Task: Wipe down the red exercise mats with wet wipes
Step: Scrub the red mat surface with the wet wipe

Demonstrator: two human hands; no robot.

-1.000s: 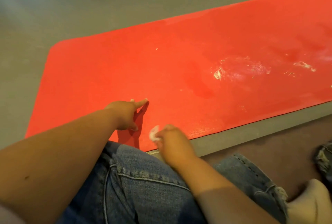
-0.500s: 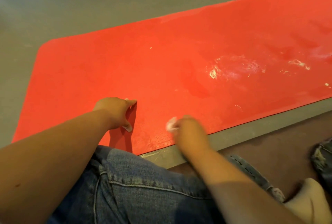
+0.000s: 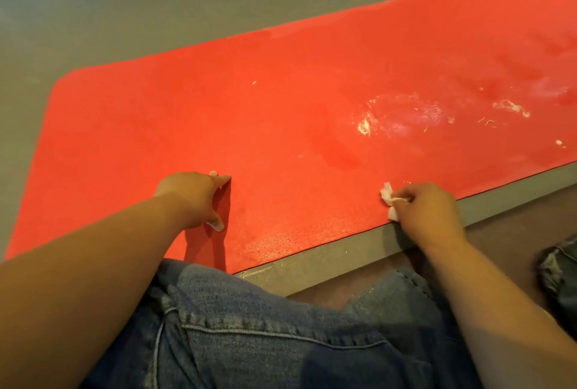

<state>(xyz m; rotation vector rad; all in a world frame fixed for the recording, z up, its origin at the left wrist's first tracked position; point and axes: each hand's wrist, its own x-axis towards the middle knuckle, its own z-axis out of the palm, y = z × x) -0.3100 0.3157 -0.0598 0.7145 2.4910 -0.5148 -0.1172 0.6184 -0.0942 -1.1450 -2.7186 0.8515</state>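
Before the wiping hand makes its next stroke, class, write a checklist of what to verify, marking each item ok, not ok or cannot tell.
1. Grip on wet wipe by right hand: ok.
2. Bracing by left hand on red exercise mat: ok.
3. Mat flat on grey floor: ok.
4. Removal of white residue: not ok.
5. Wipe damp enough: cannot tell.

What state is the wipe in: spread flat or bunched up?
Bunched up: the right hand grips the wipe, and only small crumpled white bits poke out.
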